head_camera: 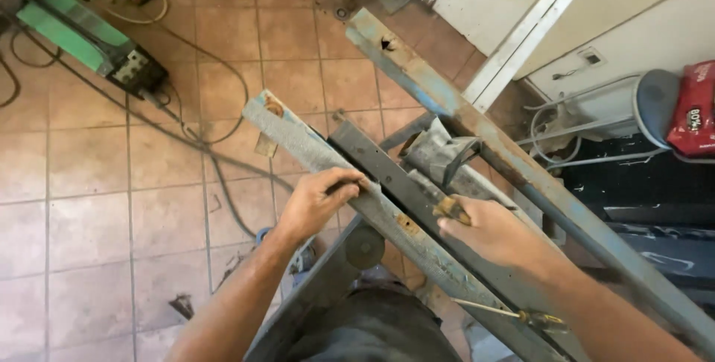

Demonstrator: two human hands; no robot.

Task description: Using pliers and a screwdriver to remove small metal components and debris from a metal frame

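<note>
Around me I see a tiled floor (89,220) with a green machine (82,38) at the far left, its black cables (201,138) trailing toward the frame. A white panel (521,4) leans at the upper right, near a red bag (693,109). A blue rusty beam (477,131) crosses behind the grey bar (313,150), and a dark bar (380,164) lies between them. My left hand (316,202) reaches forward, fingers curled onto the grey bar's edge. My right hand (495,235) holds a small worn tool (452,209) in closed fingers beside the dark bar.
</note>
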